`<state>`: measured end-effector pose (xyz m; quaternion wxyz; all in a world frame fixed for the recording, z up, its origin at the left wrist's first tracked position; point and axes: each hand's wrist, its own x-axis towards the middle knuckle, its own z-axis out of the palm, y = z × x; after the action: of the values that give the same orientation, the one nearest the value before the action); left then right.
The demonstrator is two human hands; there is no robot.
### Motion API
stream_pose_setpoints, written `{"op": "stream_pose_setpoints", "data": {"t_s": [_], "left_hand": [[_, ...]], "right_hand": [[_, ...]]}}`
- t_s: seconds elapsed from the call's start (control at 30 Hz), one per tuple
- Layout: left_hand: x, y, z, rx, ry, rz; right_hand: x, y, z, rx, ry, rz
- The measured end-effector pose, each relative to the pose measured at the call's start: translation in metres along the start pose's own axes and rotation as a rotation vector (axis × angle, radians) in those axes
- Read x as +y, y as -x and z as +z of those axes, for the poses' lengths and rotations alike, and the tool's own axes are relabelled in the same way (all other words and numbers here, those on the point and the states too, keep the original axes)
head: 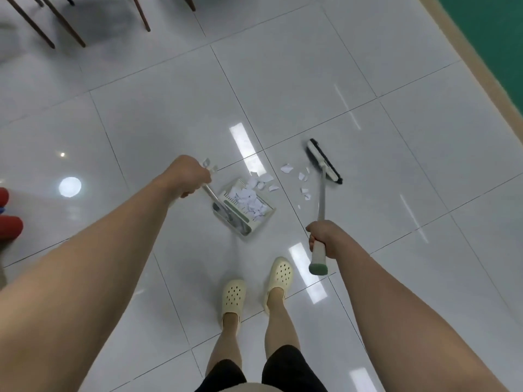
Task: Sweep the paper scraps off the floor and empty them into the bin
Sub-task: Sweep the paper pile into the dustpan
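Observation:
My left hand [189, 176] grips the upright handle of a white dustpan [244, 222] that stands on the tiled floor. Several white paper scraps [250, 200] lie inside the pan. More loose scraps [302, 178] lie on the floor between the pan's mouth and the broom head [324, 161]. My right hand [325, 239] grips the broom's grey handle near its green-capped end. The black-bristled head sits to the right of and beyond the loose scraps. No bin is in view.
My feet in cream clogs [233, 295] stand just behind the dustpan. Dark wooden chair legs [70, 29] stand at the far left. A green wall with a tan skirting [481, 69] runs along the right. A red object [10, 224] sits at the left edge.

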<state>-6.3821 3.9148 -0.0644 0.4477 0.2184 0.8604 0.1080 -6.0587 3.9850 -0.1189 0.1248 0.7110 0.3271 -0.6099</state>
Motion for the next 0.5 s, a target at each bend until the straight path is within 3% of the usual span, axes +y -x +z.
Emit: {"op": "stream_pose_setpoints", "data": {"t_s": [0.2, 0.33, 0.4, 0.5], "left_hand": [[0.028, 0.001, 0.044, 0.023, 0.05, 0.016], [0.025, 0.012, 0.05, 0.046, 0.025, 0.022], [0.02, 0.014, 0.043, 0.051, 0.03, 0.019], [0.012, 0.019, 0.039, 0.052, 0.037, 0.03]], "right_hand": [[0.045, -0.014, 0.007, -0.062, 0.549, -0.016], [0.052, 0.023, -0.007, -0.218, 0.967, 0.118], [0.053, 0.038, -0.02, -0.307, 0.953, 0.101], [0.049, 0.07, -0.045, -0.245, 0.644, 0.134]]}}
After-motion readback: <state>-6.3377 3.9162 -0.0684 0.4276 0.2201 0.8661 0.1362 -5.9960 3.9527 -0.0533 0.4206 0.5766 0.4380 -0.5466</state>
